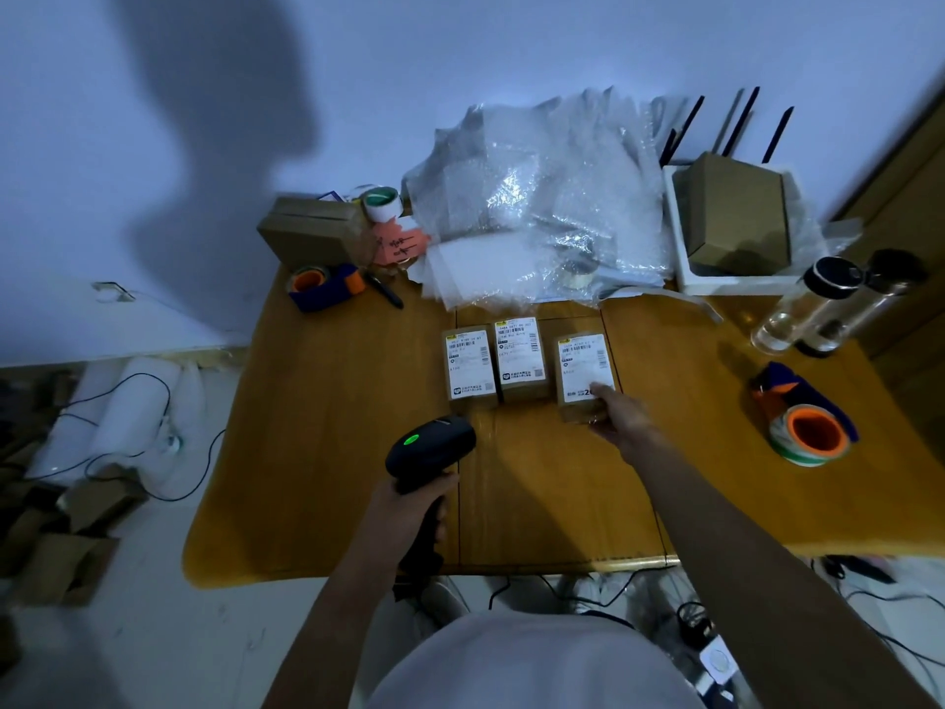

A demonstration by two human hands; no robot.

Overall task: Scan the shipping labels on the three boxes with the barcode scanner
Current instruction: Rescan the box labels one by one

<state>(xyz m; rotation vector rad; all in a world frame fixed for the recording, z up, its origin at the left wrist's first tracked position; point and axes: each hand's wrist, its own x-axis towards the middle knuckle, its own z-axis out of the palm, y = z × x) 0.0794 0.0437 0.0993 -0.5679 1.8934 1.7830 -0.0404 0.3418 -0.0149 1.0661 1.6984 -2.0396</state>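
Note:
Three small cardboard boxes with white shipping labels lie side by side on the wooden table (pixel 332 452): the left box (pixel 470 365), the middle box (pixel 520 358) and the right box (pixel 583 371). My left hand (pixel 414 509) grips the handle of a black barcode scanner (pixel 432 447) whose green light is lit; its head points toward the left box from just in front of it. My right hand (pixel 621 417) holds the near right corner of the right box, covering part of its label.
Bubble wrap (pixel 537 207) is piled at the back. A tape dispenser (pixel 327 284), a pen (pixel 383 289) and a brown box (pixel 312 230) sit back left. Two bottles (pixel 818 309), a second tape dispenser (pixel 808 422) and a white tray with a box (pixel 731 222) stand right.

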